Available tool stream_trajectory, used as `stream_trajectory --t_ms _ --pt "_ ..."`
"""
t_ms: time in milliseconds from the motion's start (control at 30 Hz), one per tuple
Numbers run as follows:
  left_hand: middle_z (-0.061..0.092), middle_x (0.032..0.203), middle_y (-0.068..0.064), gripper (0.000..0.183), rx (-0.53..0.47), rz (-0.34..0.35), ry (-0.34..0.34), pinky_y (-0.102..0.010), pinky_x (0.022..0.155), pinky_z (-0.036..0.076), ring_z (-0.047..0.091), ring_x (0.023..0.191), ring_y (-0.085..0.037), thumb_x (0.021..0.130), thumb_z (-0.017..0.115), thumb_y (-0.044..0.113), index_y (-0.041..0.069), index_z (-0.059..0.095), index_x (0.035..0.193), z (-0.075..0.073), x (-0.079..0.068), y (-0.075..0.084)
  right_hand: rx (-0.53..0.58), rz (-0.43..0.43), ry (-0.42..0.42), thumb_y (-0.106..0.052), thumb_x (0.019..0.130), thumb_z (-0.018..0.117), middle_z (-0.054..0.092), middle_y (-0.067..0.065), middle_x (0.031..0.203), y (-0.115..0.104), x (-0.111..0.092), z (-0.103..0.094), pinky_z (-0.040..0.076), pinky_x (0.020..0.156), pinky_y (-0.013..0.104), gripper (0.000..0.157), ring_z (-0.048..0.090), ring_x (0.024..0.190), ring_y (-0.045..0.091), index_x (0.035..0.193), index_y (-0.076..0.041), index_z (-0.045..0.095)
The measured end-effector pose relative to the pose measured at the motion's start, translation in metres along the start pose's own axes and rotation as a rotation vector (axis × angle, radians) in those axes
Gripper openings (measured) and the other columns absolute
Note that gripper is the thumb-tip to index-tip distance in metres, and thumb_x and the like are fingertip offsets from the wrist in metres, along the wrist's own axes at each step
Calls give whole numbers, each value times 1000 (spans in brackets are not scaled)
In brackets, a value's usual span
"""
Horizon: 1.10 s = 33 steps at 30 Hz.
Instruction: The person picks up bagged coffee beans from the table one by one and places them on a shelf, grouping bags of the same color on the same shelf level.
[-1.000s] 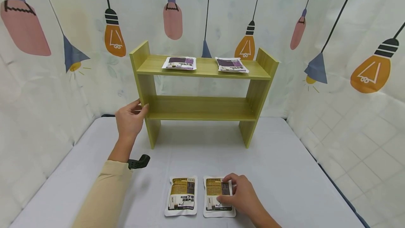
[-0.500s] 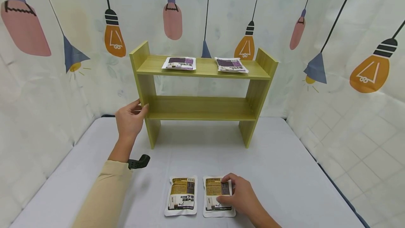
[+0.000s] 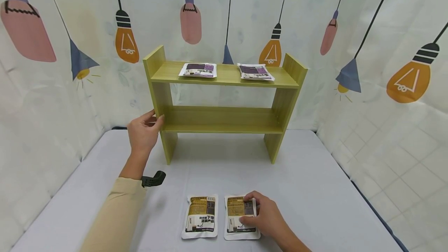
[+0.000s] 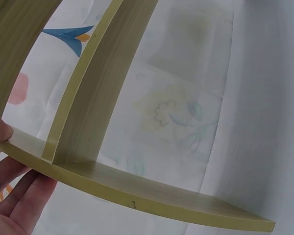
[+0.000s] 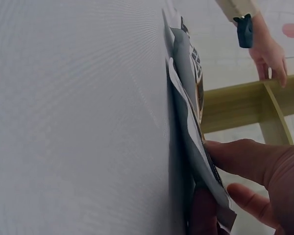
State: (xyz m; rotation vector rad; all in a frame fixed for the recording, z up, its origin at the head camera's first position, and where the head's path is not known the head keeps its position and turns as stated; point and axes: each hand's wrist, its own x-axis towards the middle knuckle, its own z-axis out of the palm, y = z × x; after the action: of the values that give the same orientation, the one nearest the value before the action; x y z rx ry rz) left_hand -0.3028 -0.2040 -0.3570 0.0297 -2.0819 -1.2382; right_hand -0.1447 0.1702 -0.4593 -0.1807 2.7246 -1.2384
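Observation:
My left hand [image 3: 143, 133] grips the left side panel of a yellow-green wooden shelf [image 3: 224, 119]. In the left wrist view the thumb lies on one side of the panel and the fingers [image 4: 34, 198] on the other. At the front of the table my right hand [image 3: 267, 215] pinches the right edge of a white pouch [image 3: 233, 224] with a gold and black label. The right wrist view shows the thumb [image 5: 240, 156] on this pouch's top face and a finger under its slightly lifted edge. A matching pouch [image 3: 201, 219] lies flat just to its left.
Two purple-labelled pouches, a left one [image 3: 198, 70] and a right one [image 3: 256, 72], lie on the upper shelf board. Under everything is a white-covered table [image 3: 308, 189]. A lamp-patterned curtain [image 3: 227, 7] surrounds the back and sides.

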Motion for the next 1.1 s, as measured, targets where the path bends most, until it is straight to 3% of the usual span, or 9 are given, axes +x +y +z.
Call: stream_trajectory --t_ms 400,800,1100 --pt "77 111 -19 40 3 2 0 -1 65 44 76 92 -36 98 68 30 12 69 134 0 0 0 15 16 -3 -26 72 92 67 1 103 1 3 1 45 65 24 43 55 80 17 106 -22 68" --pt "77 112 -18 41 -3 1 3 -1 66 45 75 93 -34 98 68 30 12 69 134 0 0 -1 75 -9 -1 -22 72 92 71 7 123 2 2 0 51 73 27 34 60 93 18 102 -23 76" --pt "78 111 -18 40 -2 5 7 -1 65 45 76 92 -35 97 69 30 12 69 133 1 0 -2 109 35 -8 -23 71 93 71 5 119 5 4 1 51 73 27 34 59 93 19 102 -23 79"
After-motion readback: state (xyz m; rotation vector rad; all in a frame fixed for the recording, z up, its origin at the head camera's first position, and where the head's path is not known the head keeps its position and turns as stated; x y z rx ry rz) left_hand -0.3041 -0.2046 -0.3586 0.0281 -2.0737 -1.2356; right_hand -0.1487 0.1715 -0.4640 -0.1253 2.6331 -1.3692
